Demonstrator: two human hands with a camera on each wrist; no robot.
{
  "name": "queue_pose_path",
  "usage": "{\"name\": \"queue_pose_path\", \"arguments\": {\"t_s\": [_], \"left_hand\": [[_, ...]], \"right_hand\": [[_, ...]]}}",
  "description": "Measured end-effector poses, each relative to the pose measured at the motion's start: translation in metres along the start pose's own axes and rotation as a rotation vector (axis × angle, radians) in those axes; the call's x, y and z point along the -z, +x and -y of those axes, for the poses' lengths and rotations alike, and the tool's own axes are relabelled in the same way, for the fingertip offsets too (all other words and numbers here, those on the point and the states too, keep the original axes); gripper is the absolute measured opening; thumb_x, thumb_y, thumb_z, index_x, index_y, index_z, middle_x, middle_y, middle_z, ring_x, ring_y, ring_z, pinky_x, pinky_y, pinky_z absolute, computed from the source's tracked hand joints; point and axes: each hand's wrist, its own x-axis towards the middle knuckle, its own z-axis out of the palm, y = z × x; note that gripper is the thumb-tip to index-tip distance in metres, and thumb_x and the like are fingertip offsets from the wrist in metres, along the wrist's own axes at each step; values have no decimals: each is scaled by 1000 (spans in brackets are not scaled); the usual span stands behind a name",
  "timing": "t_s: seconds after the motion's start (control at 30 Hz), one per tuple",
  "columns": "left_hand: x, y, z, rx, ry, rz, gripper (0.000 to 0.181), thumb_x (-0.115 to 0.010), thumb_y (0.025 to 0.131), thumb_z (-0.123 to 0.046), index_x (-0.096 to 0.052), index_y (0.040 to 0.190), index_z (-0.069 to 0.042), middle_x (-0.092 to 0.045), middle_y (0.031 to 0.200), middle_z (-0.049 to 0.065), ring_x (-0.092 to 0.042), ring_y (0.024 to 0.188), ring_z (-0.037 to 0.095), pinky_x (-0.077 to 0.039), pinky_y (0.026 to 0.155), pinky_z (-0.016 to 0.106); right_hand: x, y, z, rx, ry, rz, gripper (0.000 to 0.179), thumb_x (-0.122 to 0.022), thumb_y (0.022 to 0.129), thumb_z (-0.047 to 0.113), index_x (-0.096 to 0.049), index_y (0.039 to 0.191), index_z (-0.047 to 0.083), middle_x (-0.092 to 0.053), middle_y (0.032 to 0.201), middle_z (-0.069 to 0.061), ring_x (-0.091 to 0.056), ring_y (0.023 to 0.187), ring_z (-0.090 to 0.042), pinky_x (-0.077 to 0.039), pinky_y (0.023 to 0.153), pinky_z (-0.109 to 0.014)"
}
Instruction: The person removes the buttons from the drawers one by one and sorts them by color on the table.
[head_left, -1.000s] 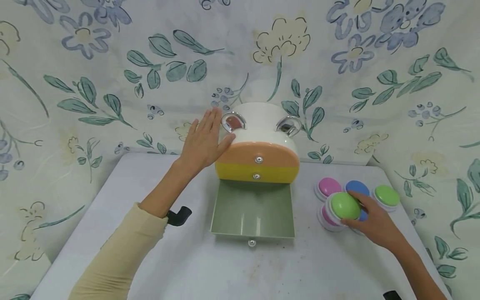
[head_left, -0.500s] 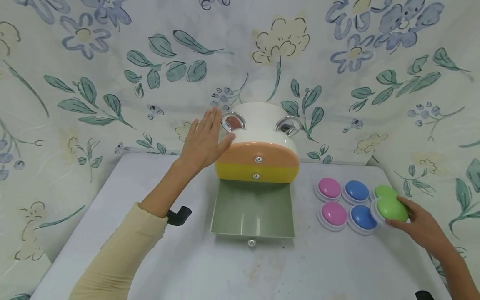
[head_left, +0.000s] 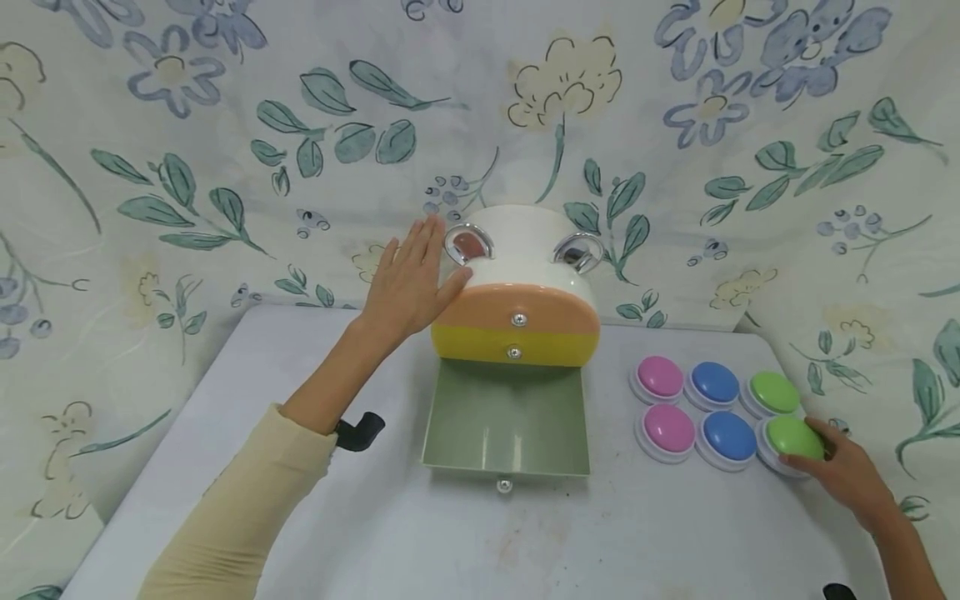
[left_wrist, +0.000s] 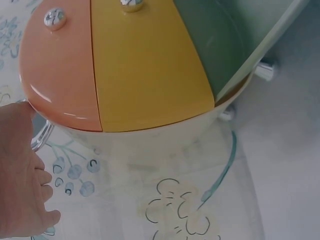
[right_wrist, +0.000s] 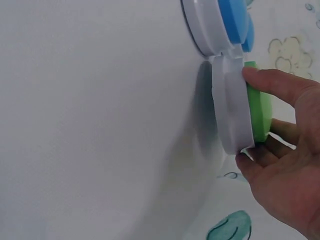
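My right hand (head_left: 851,471) holds a round green push button (head_left: 793,437) with a white base at the table's right side. In the right wrist view, thumb and fingers span its green dome and white base (right_wrist: 233,107), and a shadow shows beside the base. My left hand (head_left: 405,287), fingers straight, rests against the upper left side of a small drawer cabinet (head_left: 517,304) with an animal-like face. The cabinet has orange and yellow drawer fronts and two chrome-ringed eyes. Its lowest drawer, pale green (head_left: 510,417), is pulled out with nothing in it.
Beside the held button stand two pink buttons (head_left: 669,427), two blue buttons (head_left: 729,435) and another green button (head_left: 775,392), forming two rows. The white table (head_left: 360,517) has dark specks at the front. Floral cloth (head_left: 480,108) hangs close behind and at the sides.
My right hand has carried the green button rightward from over the pink and blue buttons, then lowered it to the front row's right end. The left hand stays on the cabinet.
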Motion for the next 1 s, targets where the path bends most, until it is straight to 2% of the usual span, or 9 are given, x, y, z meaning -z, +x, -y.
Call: {"name": "queue_pose_path", "arguments": {"t_s": [0.27, 0.53, 1.0], "left_hand": [[0, -1, 0, 2, 9, -10, 83, -39, 103, -52, -6, 159, -1, -7, 166, 15, -4, 152, 29, -6, 120, 51], [0, 0, -1, 6, 0, 3, 83, -38, 103, -53, -5, 159, -2, -6, 166, 14, -3, 152, 28, -5, 120, 50], [0, 0, -1, 9, -2, 6, 83, -38, 103, -53, -4, 159, -1, -5, 166, 14, -2, 152, 29, -4, 121, 50]], "right_hand": [[-3, 1, -4, -28, 3, 6, 107, -67, 92, 48, -2, 151, -14, -2, 148, -47, -8, 134, -66, -19, 106, -72], [-7, 1, -14, -58, 19, 10, 117, -67, 87, 60, -1, 151, -12, 0, 149, -45, -7, 135, -65, -17, 106, -72], [-14, -2, -12, -8, 37, -2, 104, -62, 97, 46, 6, 151, -11, 4, 150, -45, -5, 135, -66, -17, 106, -73]]}}
